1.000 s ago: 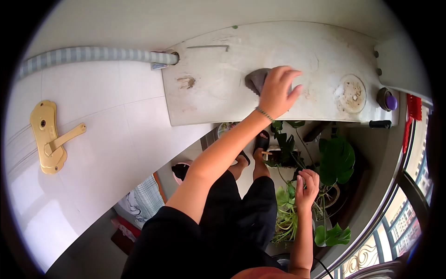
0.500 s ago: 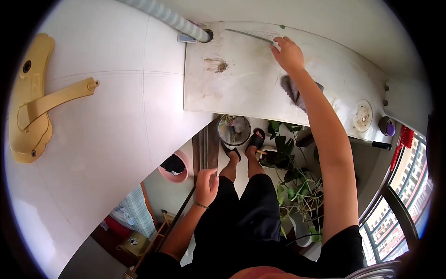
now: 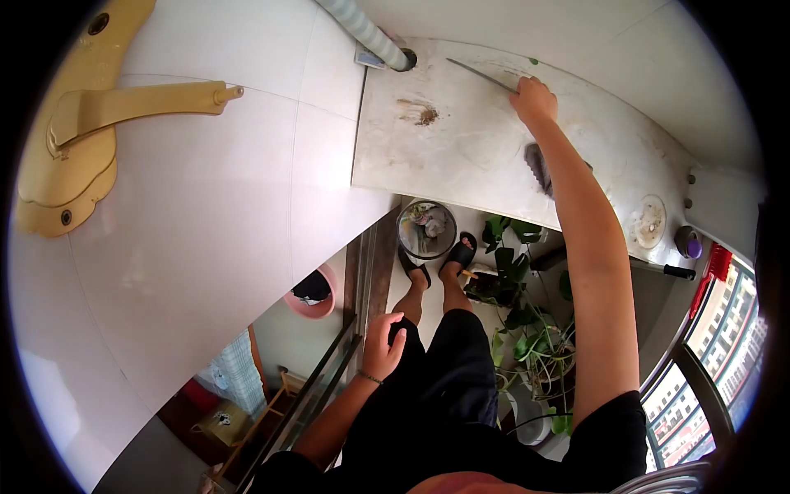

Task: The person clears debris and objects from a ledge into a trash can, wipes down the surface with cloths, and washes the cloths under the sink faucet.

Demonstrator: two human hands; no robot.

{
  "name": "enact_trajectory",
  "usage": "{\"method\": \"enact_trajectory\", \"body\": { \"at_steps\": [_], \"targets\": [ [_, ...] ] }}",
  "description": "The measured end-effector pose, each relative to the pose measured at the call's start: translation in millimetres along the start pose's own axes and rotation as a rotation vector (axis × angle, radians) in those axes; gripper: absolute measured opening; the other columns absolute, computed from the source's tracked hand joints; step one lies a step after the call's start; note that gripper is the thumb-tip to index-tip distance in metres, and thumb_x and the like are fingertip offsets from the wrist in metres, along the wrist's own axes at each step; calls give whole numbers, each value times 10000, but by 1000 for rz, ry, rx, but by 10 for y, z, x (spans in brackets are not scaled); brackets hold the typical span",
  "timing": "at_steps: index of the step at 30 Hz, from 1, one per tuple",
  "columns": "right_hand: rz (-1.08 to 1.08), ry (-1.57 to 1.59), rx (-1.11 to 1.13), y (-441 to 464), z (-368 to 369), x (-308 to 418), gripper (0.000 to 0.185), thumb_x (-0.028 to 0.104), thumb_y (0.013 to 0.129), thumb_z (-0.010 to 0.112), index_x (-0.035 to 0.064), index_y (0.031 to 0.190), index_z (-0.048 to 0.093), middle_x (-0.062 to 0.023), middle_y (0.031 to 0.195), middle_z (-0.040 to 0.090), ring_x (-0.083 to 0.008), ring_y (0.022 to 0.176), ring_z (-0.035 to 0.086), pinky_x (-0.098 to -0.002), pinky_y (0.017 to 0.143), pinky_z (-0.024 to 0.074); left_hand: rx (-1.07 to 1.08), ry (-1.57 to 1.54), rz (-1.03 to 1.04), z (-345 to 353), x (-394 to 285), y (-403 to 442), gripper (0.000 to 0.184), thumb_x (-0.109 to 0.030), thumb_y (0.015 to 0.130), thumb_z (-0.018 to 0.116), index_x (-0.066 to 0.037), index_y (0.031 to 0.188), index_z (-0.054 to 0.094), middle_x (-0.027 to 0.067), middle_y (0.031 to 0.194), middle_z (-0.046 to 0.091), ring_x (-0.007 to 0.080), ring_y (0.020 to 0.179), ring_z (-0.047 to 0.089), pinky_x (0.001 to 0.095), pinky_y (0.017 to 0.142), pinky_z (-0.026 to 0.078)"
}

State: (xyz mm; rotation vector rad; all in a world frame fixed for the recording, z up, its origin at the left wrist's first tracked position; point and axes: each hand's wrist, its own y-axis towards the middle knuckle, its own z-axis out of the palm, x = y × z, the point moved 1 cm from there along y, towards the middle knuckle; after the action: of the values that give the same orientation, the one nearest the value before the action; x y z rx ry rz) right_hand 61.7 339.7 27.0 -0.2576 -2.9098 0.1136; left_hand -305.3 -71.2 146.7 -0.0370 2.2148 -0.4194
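Observation:
My right hand is over the white, stained counter, its fingers closed around the near end of a thin grey strip. The strip points away to the upper left, near the back wall; its exact kind is unclear. Beneath my right forearm lies a crumpled grey cloth, partly hidden by the arm. My left hand hangs in front of my thigh, holding nothing, with thumb and fingers apart and loosely bent.
A striped pipe enters the counter's back left corner. Brown dirt marks the surface. Below stand a round bin with rubbish and leafy plants. A yellow bracket is on the left wall; windows are at right.
The view has swung, shifting the surroundings rightward. My right fingers have closed more around the strip's end, and the strip tilts more steeply. My left hand stays loose and empty.

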Motion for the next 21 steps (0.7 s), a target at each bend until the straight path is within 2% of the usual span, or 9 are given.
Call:
{"method": "enact_trajectory", "body": {
  "at_steps": [3, 6, 8, 10, 11, 13, 21],
  "targets": [
    [-13, 97, 24, -133, -64, -50, 204, 194, 798, 630, 78, 959, 677, -115, 948, 679, -288, 933, 652, -420, 786, 509, 21, 5, 11, -45, -51, 0, 296, -105, 894, 611, -8, 1169, 564, 151, 1079, 613, 322, 1027, 576, 399, 929, 437],
    [148, 534, 277, -452, -188, -124, 187, 187, 812, 660, 56, 945, 679, -72, 850, 675, -200, 792, 638, -345, 685, 498, 25, -11, 13, -85, -68, -24, 292, -100, 891, 609, -10, 1165, 566, 150, 1074, 611, 320, 1025, 576, 397, 925, 441],
    [435, 1169, 617, -705, -61, -289, 148, 167, 831, 687, 47, 917, 674, -13, 804, 644, -103, 688, 556, -259, 606, 447, 28, -27, 11, -113, -47, -64, 291, -98, 890, 608, -10, 1164, 566, 149, 1070, 611, 318, 1023, 577, 393, 922, 443],
    [573, 1335, 641, -1102, -168, -222, 109, 142, 855, 685, 48, 909, 673, 16, 799, 623, -63, 649, 500, -224, 579, 415, 30, -35, 11, -138, -31, -95, 295, -99, 888, 610, -16, 1168, 568, 142, 1071, 612, 308, 1020, 580, 385, 903, 454],
    [539, 1414, 676, -1257, -165, -225, 82, 135, 873, 672, 61, 910, 675, 20, 797, 623, -70, 649, 506, -217, 588, 417, 28, -39, 13, -146, -21, -93, 297, -100, 888, 611, -19, 1170, 569, 138, 1072, 613, 303, 1019, 582, 380, 893, 459],
    [602, 1561, 629, -1504, -162, -112, 92, 146, 874, 684, 63, 910, 674, 25, 805, 627, -68, 661, 515, -222, 593, 421, 40, -53, -13, -165, -15, -104, 303, -107, 888, 615, -28, 1177, 571, 128, 1078, 615, 290, 1018, 583, 371, 871, 470],
    [483, 1452, 180, -1488, 130, 441, 120, 116, 832, 722, 12, 879, 684, 1, 769, 652, -81, 691, 562, -217, 603, 430, 54, -101, -79, -190, 137, -248, 300, -125, 899, 612, -45, 1185, 573, 107, 1105, 619, 253, 1024, 594, 354, 846, 482]
  ]
}}
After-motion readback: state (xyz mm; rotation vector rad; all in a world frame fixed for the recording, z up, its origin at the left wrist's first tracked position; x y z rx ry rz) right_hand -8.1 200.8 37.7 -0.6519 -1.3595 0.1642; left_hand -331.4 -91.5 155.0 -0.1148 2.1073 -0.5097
